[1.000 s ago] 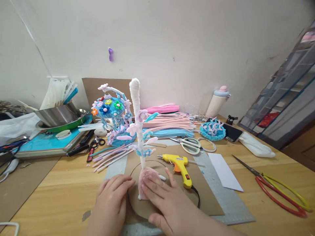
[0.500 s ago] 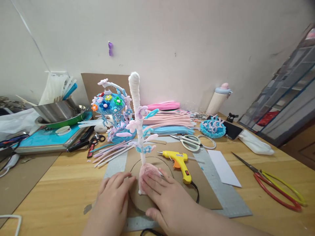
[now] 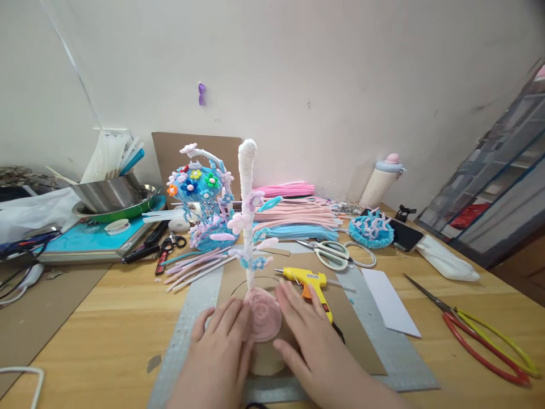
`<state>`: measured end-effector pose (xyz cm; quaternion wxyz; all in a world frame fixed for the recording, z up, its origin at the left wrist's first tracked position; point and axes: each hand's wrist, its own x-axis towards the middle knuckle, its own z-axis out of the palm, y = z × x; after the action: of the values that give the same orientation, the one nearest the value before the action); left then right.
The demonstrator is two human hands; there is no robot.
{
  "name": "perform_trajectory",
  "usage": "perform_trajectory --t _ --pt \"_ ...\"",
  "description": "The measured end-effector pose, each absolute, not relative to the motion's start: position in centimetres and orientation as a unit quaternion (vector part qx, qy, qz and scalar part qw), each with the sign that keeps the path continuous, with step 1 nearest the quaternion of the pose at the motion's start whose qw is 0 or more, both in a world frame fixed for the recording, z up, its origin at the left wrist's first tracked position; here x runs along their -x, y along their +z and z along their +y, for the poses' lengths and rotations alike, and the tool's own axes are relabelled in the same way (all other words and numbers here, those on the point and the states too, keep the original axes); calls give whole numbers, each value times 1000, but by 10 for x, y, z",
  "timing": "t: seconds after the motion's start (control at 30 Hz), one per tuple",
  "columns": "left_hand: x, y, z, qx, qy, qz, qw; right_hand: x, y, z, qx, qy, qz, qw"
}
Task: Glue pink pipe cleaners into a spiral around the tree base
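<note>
A pink spiral-coiled disc (image 3: 264, 318) of fuzzy pipe cleaner lies in front of me, at the foot of a tall white wrapped stem (image 3: 247, 170) bearing small lilac and blue flowers and leaves. My left hand (image 3: 223, 341) is at the disc's left edge, its fingers stretched out and touching it. On the other side, my right hand (image 3: 313, 335) has its fingers spread, with the fingertips close to the disc's right edge. A yellow hot glue gun (image 3: 306, 278) lies just beyond my right hand, which hides part of its handle. Beneath is a brown cardboard sheet (image 3: 353, 346) with a drawn circle.
Bundles of pink and blue pipe cleaners (image 3: 298, 216) lie at the back. A blue flowered pipe-cleaner piece (image 3: 196, 184) stands behind the stem. White-handled scissors (image 3: 330, 254) and red-and-yellow scissors (image 3: 485, 346) lie rightward. Left are a metal bowl (image 3: 108, 193) and small black scissors (image 3: 172, 243).
My right hand has come off the disc's face to its right side, uncovering the spiral. My left hand has moved right, up against the disc. The whole view has shifted slightly.
</note>
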<state>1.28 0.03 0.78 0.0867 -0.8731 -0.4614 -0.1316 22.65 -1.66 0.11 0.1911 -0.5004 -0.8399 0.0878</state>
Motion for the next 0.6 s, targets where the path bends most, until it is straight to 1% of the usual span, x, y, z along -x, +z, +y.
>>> perform_trajectory --t 0.07,0.17,0.27,0.47,0.6 --pt "-19 4 -1 860 -126 -489 74 -227 -2 -16 531 89 -822 188" --pt "-21 -4 -2 859 -111 -498 55 -226 -4 -16 530 112 -823 173" --pt "-16 -10 1 863 -103 -493 46 -225 -6 -17 524 138 -822 174" --pt "-7 -9 5 858 -118 -497 52 -224 -7 -19 534 142 -812 188" --pt "-10 -4 2 878 -135 -454 68 -223 -4 -20 537 134 -811 190"
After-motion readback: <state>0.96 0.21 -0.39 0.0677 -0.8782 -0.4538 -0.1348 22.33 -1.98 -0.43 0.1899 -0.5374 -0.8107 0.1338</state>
